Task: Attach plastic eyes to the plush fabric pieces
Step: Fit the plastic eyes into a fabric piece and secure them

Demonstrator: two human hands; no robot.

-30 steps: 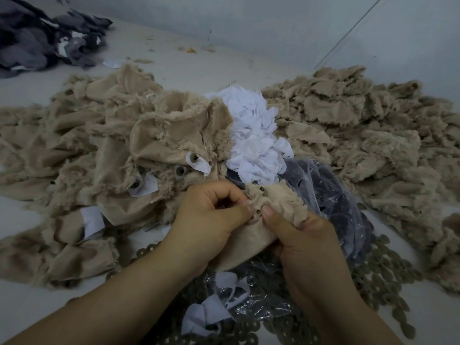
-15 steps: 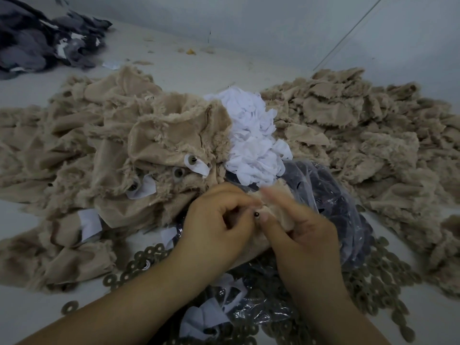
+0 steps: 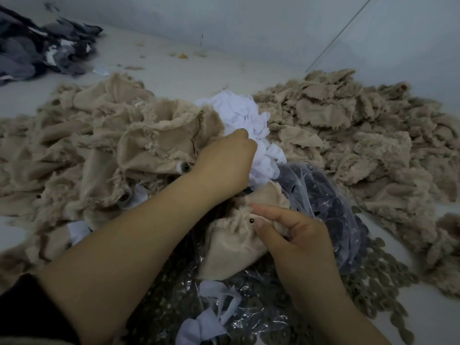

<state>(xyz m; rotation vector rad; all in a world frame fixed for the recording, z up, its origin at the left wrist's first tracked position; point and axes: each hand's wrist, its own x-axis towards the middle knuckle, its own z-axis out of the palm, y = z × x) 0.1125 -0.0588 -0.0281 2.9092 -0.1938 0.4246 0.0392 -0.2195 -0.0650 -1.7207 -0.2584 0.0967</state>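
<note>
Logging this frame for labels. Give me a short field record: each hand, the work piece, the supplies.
left hand: reaching into the white patches, fingers hidden
right hand: pinches the beige piece beside the eye
eye: small dark stud in the beige piece
bag: clear plastic, dark parts inside, under the piece
washers: loose discs spread at right of the bag
plush piles: left and right

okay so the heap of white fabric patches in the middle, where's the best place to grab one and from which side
Judging by the pose, pinch a loose upstanding edge at the near crest of the white fabric patch heap, coming from above and the near-left. The patches lie ruffled with free edges up, and the left hand already reaches there; beige plush piles flank both sides.
</note>
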